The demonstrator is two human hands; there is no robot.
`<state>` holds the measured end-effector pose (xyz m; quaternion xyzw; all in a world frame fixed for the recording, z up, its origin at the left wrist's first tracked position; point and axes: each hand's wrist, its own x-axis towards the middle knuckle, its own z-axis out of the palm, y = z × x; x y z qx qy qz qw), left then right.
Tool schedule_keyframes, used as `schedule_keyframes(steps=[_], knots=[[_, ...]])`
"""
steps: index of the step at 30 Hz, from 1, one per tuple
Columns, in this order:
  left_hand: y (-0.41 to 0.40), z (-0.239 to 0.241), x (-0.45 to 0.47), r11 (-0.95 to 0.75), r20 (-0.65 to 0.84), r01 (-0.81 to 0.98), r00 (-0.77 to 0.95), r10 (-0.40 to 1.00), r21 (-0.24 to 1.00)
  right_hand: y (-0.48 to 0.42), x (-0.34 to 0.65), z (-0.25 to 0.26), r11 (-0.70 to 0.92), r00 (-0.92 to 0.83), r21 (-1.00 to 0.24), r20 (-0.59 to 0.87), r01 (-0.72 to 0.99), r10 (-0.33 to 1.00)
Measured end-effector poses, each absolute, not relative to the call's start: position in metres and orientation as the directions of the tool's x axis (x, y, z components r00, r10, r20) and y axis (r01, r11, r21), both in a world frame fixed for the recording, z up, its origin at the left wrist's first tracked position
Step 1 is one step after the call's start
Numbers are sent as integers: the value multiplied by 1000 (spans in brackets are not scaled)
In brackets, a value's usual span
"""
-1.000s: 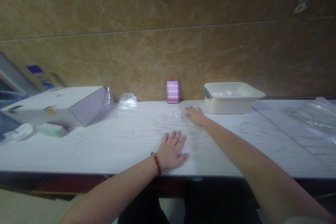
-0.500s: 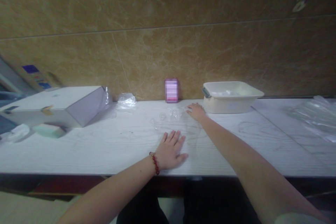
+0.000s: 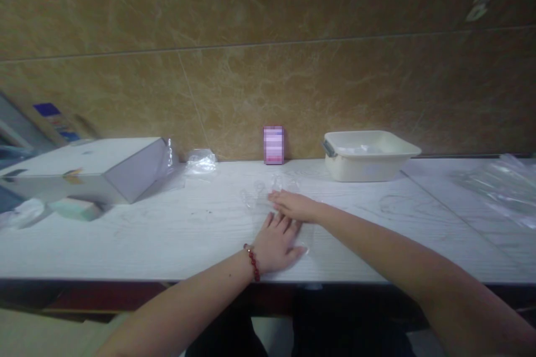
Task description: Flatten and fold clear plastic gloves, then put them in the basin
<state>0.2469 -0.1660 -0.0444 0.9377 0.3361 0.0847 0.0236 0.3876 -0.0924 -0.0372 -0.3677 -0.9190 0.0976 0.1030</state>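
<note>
A clear plastic bag (image 3: 256,196) lies on the white wood-grain table (image 3: 159,245) in front of me, hard to make out against the surface. My left hand (image 3: 276,245), with a red bead bracelet (image 3: 253,262) at the wrist, rests palm down on the bag's near part, fingers spread. Just beyond it, my right hand (image 3: 293,205) lies flat over the bag's middle, fingers stretched out to the left. The right hand touches or slightly overlaps the left fingertips. Neither hand grips anything.
A cream plastic basin (image 3: 368,167) with a grey handle stands at the back right. A blurred phone-like object (image 3: 273,145) leans on the wall. On the left are a white box (image 3: 84,162), crumpled clear plastic (image 3: 201,162) and a pale green block (image 3: 77,208). More clear plastic (image 3: 502,184) lies far right.
My right hand has moved from beside the basin toward me and left, now over the bag near my left fingers. My left hand has shifted slightly right.
</note>
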Motion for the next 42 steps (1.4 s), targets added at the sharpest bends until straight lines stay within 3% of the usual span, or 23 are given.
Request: schedule_keyframes(steps=[6, 21, 26, 31, 33, 37, 42], knots=[[-168, -48, 246, -768, 110, 634, 760, 641, 93, -75, 388, -51, 627, -635, -206, 35, 751, 772], [-169, -49, 246, -760, 123, 643, 750, 650, 93, -20, 381, -65, 440, -438, -115, 41, 891, 898], [-169, -47, 245, -763, 131, 625, 753, 645, 164, -14, 382, -61, 395, -391, -178, 56, 901, 919], [-151, -29, 237, -630, 198, 687, 604, 772, 361, -21, 390, -41, 252, -165, -349, 259, 903, 952], [-140, -23, 231, -642, 246, 682, 594, 766, 351, -34, 391, -32, 210, -93, -376, 304, 903, 948], [-116, -27, 223, -673, 257, 699, 623, 739, 241, -82, 382, -28, 228, -143, -348, 252, 909, 957], [-91, -46, 218, -693, 203, 710, 665, 718, 126, -144, 365, -46, 423, -374, -252, 220, 870, 901]])
